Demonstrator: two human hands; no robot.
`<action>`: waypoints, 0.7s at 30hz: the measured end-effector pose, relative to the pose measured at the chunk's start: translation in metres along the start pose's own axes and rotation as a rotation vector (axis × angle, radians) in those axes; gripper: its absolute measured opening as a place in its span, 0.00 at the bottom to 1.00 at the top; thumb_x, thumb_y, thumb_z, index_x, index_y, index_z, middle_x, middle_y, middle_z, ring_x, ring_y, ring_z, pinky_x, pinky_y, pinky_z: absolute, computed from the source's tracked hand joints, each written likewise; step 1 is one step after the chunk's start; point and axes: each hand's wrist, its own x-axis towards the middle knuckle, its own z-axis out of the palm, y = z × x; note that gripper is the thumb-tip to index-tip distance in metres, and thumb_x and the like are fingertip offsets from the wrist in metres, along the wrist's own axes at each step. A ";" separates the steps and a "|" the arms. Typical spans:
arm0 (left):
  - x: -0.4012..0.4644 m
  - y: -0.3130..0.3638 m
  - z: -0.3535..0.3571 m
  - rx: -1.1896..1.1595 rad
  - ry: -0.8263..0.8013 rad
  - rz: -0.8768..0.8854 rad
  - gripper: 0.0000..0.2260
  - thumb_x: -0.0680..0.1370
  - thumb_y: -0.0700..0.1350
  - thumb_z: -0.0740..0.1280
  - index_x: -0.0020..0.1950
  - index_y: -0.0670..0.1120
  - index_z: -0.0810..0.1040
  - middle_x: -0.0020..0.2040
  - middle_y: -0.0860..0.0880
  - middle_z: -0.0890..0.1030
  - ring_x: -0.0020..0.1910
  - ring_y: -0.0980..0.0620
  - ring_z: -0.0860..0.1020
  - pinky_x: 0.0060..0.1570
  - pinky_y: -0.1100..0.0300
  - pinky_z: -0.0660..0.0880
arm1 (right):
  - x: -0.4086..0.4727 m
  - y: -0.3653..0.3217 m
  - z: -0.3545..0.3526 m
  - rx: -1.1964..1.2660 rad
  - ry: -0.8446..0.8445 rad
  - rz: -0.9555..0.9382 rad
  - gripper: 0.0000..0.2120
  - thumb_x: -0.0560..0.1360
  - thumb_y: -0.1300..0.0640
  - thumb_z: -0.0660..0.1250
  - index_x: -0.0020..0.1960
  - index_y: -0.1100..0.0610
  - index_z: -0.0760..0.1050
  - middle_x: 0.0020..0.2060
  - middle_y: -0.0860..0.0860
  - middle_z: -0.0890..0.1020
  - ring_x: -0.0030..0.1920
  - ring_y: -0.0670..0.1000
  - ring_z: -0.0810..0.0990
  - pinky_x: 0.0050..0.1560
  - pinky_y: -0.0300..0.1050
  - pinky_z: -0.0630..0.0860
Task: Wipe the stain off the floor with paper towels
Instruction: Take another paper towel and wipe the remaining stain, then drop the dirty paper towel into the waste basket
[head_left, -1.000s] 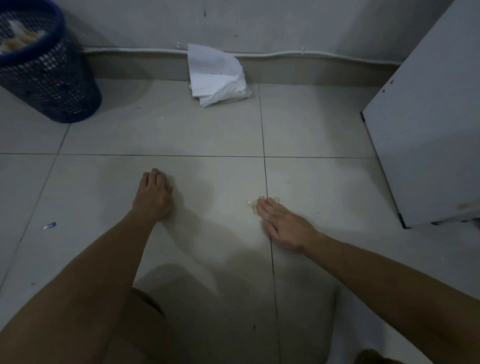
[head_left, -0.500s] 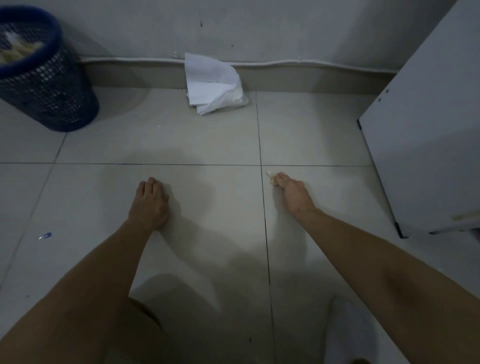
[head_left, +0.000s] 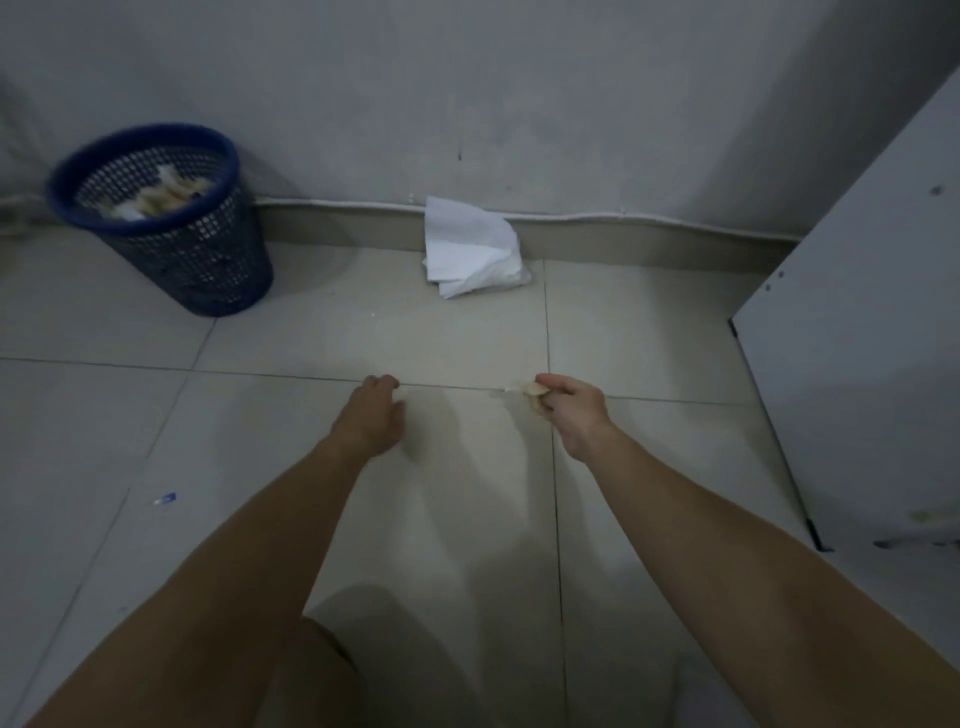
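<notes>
In the head view, the right hand (head_left: 574, 413) at centre right of the frame is clamped on a small crumpled paper towel wad (head_left: 532, 391), held at the tile seam of the floor (head_left: 363, 322). The left hand (head_left: 371, 418) at centre rests fingers-down on the tile, its fingers loosely curled and holding nothing. A stack of white paper towels (head_left: 470, 247) leans against the baseboard at upper centre. A blue mesh bin (head_left: 171, 218) stands at upper left, with crumpled paper inside.
</notes>
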 end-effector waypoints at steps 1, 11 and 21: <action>0.001 0.005 -0.005 -0.008 0.000 0.013 0.17 0.80 0.44 0.62 0.67 0.39 0.70 0.64 0.36 0.72 0.62 0.36 0.72 0.63 0.47 0.70 | -0.002 -0.004 0.006 0.052 -0.031 0.001 0.12 0.75 0.74 0.64 0.53 0.64 0.80 0.49 0.61 0.82 0.43 0.52 0.81 0.44 0.37 0.80; 0.020 0.011 -0.114 0.049 0.155 -0.041 0.15 0.81 0.46 0.58 0.67 0.44 0.69 0.65 0.43 0.72 0.60 0.42 0.73 0.60 0.48 0.73 | -0.025 -0.099 0.086 0.268 -0.265 -0.009 0.10 0.76 0.74 0.61 0.51 0.65 0.78 0.44 0.59 0.83 0.43 0.52 0.83 0.41 0.37 0.82; 0.084 -0.062 -0.246 0.150 0.368 -0.158 0.11 0.80 0.43 0.59 0.60 0.41 0.70 0.62 0.41 0.72 0.61 0.40 0.72 0.56 0.45 0.73 | -0.004 -0.222 0.255 0.298 -0.481 -0.037 0.12 0.77 0.74 0.59 0.46 0.62 0.77 0.42 0.58 0.82 0.40 0.50 0.82 0.43 0.36 0.81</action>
